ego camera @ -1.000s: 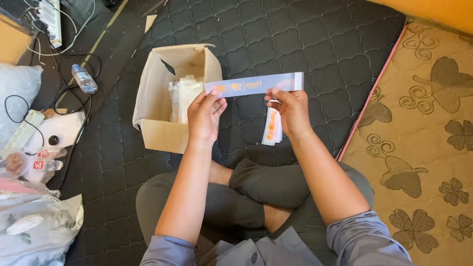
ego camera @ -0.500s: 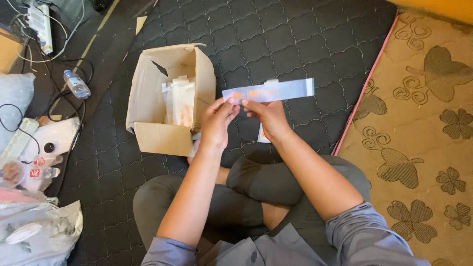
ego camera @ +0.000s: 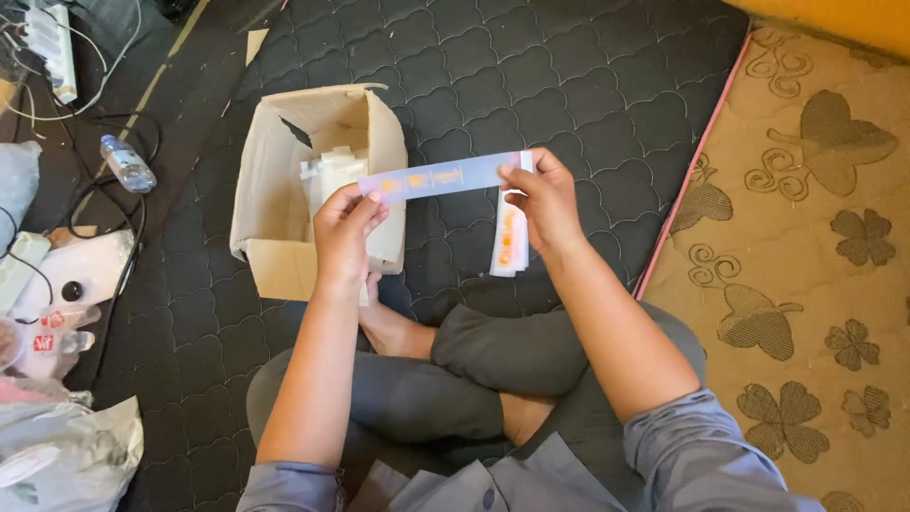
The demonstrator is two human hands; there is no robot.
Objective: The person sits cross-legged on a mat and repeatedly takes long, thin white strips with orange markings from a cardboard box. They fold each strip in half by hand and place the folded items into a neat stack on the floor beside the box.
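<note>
The long pale-blue strip (ego camera: 445, 176) with orange marks is stretched level between your two hands, above the dark quilted mat (ego camera: 588, 85) and just in front of your crossed legs. Starting at the left, beyond your left grip, a small clear plastic bottle (ego camera: 126, 163) lies among black cables (ego camera: 114, 204) on the floor. Nearer, the open cardboard box (ego camera: 275, 190) sits right behind and below that grip, with white packets (ego camera: 332, 171) standing inside it. Your left hand (ego camera: 343, 232) pinches the strip's left end between thumb and fingertips. Your right hand (ego camera: 545, 201) is clenched on the right end, and a second white piece with orange marks (ego camera: 510, 242) hangs down from that same grip. To the right of it the tan rug with flower shapes (ego camera: 806, 237) begins. The strip looks thin, so pulling the ends apart too hard could crease or tear it. The hanging piece seems only lightly caught and might slip onto the mat if your right fingers shift.
</note>
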